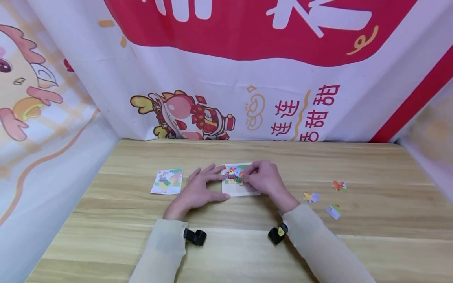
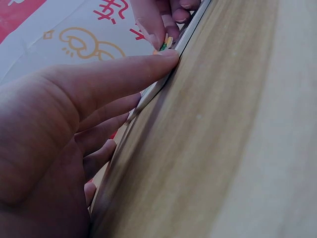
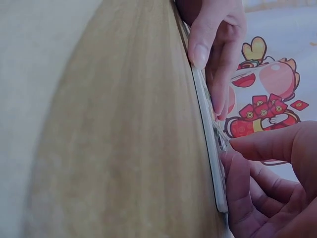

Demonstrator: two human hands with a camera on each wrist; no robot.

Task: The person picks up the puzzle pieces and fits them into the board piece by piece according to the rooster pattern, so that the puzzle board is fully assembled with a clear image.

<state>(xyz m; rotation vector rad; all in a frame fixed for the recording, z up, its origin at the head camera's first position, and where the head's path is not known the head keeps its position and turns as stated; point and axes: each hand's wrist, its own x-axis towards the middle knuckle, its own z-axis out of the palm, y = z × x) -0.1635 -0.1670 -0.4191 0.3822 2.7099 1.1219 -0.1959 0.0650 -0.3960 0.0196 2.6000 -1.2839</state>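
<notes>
Head view, far left of the frame: a hanging cloth [image 1: 88,70] carries a pink and cream cartoon figure [image 1: 21,78]. Left of centre, a picture card [image 1: 168,181] printed with a colourful bird lies flat on the desk [image 1: 116,224]. Above it on the cloth is a red cartoon figure [image 1: 194,118] with a yellow horn; at the top, large white characters on a red panel [image 1: 240,43] are cut off by the frame edge.

Just right of the card, the left hand [image 1: 202,188] spreads its fingers wide, thumb extended; in the left wrist view the thumb tip rests at the edge of a white puzzle board [image 1: 238,191]. That board lies at mid-frame on the desk, with brightly coloured bird pieces [image 1: 231,173] set in its upper part. At its right side the right hand [image 1: 263,179] pinches a small puzzle piece [image 2: 165,45] between thumb and forefinger, right over the board. Each wrist wears a black camera.

Further right, the cloth bears red writing [image 1: 304,114], legible as "连连" and "甜甜", its lowest characters cut by the desk's edge. Right of the right hand lie a yellow-and-lilac piece [image 1: 311,197], a green-and-lilac piece [image 1: 333,211] and an orange piece [image 1: 339,185].
</notes>
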